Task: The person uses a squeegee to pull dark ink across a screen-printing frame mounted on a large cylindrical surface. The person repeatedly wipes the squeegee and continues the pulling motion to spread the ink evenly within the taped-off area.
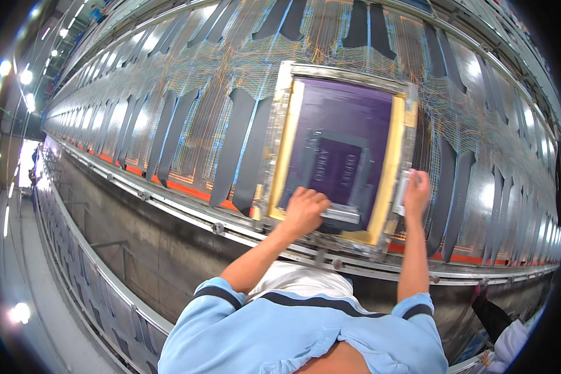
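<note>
A screen-printing frame [410,140] with metal sides, yellow tape along its inner edges and a purple screen [346,103] lies on the long table in front of me. Inside its near end, my left hand [304,210] is closed around the left end of a squeegee [343,214], a pale bar resting across the screen. A dark rectangle with lettering shows in the mesh just beyond the bar. At the frame's right side, my right hand [416,191] has its fingers curled on the edge; the exact grip is partly hidden.
Dark cut fabric pieces [234,149] lie in rows along the shiny printing table [187,143], among many coloured lines. A metal rail [168,199] runs along its near edge. A walkway railing [100,265] is at left. Another person's pale sleeve [511,343] shows at lower right.
</note>
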{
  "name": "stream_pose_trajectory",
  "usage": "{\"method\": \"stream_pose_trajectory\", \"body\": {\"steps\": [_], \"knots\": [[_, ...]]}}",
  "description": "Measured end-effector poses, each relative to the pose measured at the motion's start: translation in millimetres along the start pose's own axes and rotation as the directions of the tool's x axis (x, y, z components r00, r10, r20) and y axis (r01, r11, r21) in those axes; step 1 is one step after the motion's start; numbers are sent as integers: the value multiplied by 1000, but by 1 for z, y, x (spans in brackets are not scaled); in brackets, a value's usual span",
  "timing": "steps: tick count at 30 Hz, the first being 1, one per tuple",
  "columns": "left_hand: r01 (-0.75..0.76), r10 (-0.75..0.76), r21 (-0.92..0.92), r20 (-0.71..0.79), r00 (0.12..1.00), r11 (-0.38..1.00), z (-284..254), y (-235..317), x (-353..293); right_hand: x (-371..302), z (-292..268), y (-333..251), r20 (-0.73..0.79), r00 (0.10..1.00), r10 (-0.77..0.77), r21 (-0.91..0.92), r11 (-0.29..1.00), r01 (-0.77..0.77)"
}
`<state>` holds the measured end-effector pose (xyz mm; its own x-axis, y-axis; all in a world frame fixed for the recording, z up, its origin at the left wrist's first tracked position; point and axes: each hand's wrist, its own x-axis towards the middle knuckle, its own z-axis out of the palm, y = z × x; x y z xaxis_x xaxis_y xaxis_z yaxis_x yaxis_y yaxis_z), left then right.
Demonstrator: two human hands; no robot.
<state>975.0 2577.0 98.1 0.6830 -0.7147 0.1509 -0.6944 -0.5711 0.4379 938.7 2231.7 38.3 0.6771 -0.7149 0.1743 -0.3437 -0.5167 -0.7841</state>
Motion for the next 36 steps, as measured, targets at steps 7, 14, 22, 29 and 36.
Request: {"method": "stream_pose_trajectory", "body": {"steps": [7, 14, 22, 29, 36], "knots": [[72, -78, 110, 49, 996, 991, -103, -169, -80, -98, 167, -145, 64, 998, 8, 217, 976, -22], [-23, 22, 98, 17, 1000, 995, -131, -219, -141, -122, 223, -177, -1, 1000, 27, 246, 969, -26], [-105, 105, 99, 6, 994, 990, -121, -230, -160, -118, 237, -153, 68, 997, 45, -66, 997, -41], [-119, 136, 181, -86, 987, 976, -121, -319, -10, -74, 227, -233, 482, 861, -163, -86, 969, 232], [-90, 65, 131, 181, 981, 987, -153, -340, 66, -46, 266, -327, 791, 510, -337, 98, 893, 439]]}}
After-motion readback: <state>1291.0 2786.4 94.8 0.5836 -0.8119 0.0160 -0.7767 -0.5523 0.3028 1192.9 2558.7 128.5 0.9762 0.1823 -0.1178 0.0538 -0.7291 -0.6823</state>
